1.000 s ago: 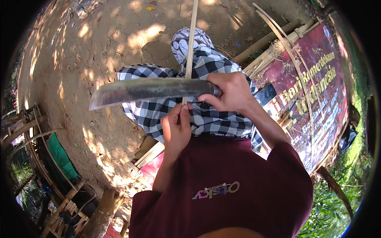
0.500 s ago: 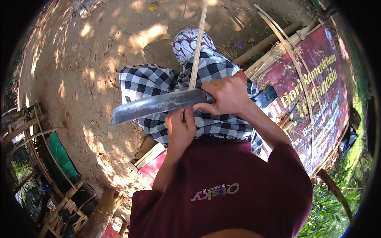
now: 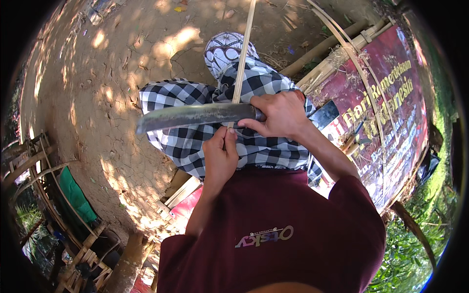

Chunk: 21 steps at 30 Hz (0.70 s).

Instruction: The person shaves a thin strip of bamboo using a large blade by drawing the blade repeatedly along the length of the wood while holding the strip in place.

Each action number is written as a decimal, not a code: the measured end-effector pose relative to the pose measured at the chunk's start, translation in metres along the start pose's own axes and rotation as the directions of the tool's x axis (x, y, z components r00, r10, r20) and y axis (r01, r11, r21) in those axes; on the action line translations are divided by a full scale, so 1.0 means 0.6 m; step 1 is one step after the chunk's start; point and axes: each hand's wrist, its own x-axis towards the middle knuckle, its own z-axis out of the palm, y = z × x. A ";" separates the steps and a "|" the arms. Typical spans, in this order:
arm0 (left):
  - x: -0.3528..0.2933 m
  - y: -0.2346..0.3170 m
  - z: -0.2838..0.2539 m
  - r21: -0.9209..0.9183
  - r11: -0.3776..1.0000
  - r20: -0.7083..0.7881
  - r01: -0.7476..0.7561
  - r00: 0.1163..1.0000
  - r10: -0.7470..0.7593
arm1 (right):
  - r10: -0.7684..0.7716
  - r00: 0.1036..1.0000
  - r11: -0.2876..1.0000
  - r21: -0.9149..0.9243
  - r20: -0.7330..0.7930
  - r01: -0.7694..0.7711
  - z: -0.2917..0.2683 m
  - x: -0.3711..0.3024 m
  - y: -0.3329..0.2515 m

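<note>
My right hand (image 3: 281, 115) is closed round the handle of a machete (image 3: 195, 116). Its broad dark blade points left, nearly level across my lap, and crosses over a long thin bamboo strip (image 3: 243, 58). The near end of that strip is pinched between thumb and fingers of my left hand (image 3: 220, 152), just below the blade. From there the strip runs away from me, past my knee and out of the top of the view. Part of it is hidden under the blade.
Checkered cloth covers my legs over cracked dirt ground (image 3: 112, 73). To the right lies a red printed banner (image 3: 391, 97) with bamboo poles and strips on it, beside a dark flat blade (image 3: 324, 115). A bamboo frame with green cloth (image 3: 77, 195) stands at the left.
The machete has turned closer to level, its tip shifting away from me. More of the strip's near end shows between the blade and my left hand, which has barely moved.
</note>
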 end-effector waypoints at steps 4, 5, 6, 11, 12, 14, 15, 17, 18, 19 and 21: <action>-0.018 0.008 -0.005 0.021 0.999 -0.023 -0.029 0.999 0.029 | -0.049 0.999 0.999 -0.008 -0.022 0.049 -0.010 0.000 0.001; -0.009 0.008 -0.007 0.052 0.998 -0.017 -0.041 0.999 0.041 | -0.003 0.999 1.000 0.006 -0.038 0.004 -0.006 0.004 0.004; -0.005 0.007 -0.010 0.083 0.995 -0.010 -0.052 0.999 0.053 | 0.043 0.998 0.999 0.021 -0.053 -0.042 -0.003 0.005 0.004; 0.003 -0.002 -0.005 0.148 0.965 -0.085 -0.218 0.969 0.232 | -0.167 0.985 0.986 -0.012 -0.031 0.167 -0.014 0.004 -0.012; -0.001 0.000 -0.004 0.116 0.967 -0.091 -0.229 0.967 0.240 | -0.139 0.990 0.990 -0.011 -0.026 0.139 -0.012 0.006 -0.011; 0.014 0.018 -0.009 0.074 0.982 -0.060 -0.173 0.982 0.177 | -0.094 0.995 0.995 -0.020 -0.026 0.093 -0.011 0.015 -0.010; 0.012 0.019 -0.013 0.047 0.991 -0.057 -0.124 0.990 0.127 | -0.084 0.994 0.996 0.021 -0.064 0.085 -0.010 0.016 -0.017; 0.011 0.016 -0.021 0.076 0.993 -0.022 -0.087 0.996 0.089 | -0.084 0.993 0.996 0.030 -0.079 0.087 -0.013 0.017 -0.027; 0.011 0.015 -0.023 0.091 0.993 -0.005 -0.068 0.998 0.069 | -0.084 0.993 0.996 0.035 -0.086 0.087 -0.017 0.017 -0.029; 0.016 0.020 -0.013 0.023 0.982 -0.092 -0.189 0.977 0.190 | -0.102 0.992 0.993 0.052 -0.080 0.106 -0.020 0.020 -0.030; 0.014 0.001 -0.003 0.024 0.966 -0.126 -0.256 0.958 0.257 | -0.123 0.989 0.992 0.030 -0.086 0.126 -0.033 0.023 -0.038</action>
